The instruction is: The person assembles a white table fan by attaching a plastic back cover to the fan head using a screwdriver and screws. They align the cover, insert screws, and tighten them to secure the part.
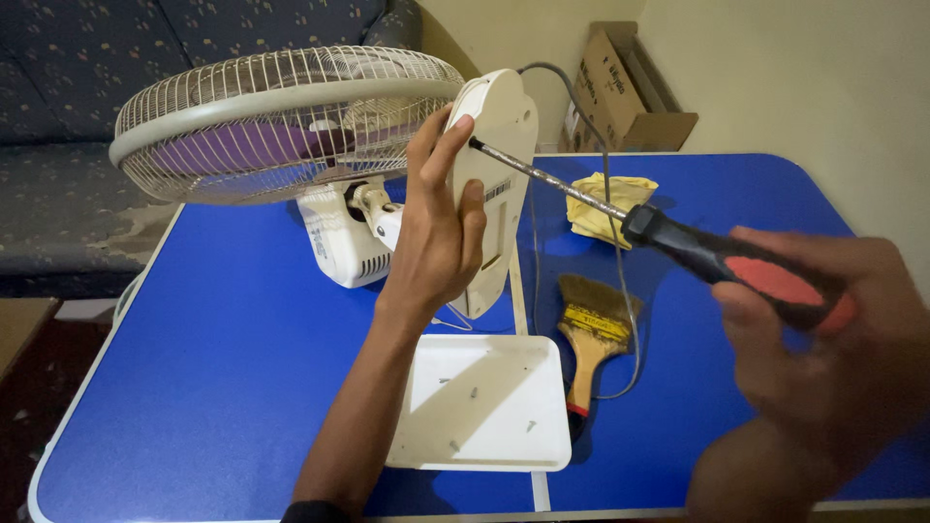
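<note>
Blue counter [213, 368], sofa beyond. White fan [291, 126] lying tilted, far left. Fan base [504, 126] upright at centre, clasped by left hand [436, 232]. Screwdriver [678, 242] in right hand [833, 339], grip closed, tip at base: screw step; next needs steady tip seating. Near: white tray [484, 436], paintbrush [591, 339].

An open brown cardboard box [625, 92] lies tipped on its side at one o'clock, against the pale wall beyond the blue table [223, 368]. A small white sticker [497, 190] with dark bars sits near centre on the fan's white base [504, 126], just beside the left hand [438, 232].
</note>
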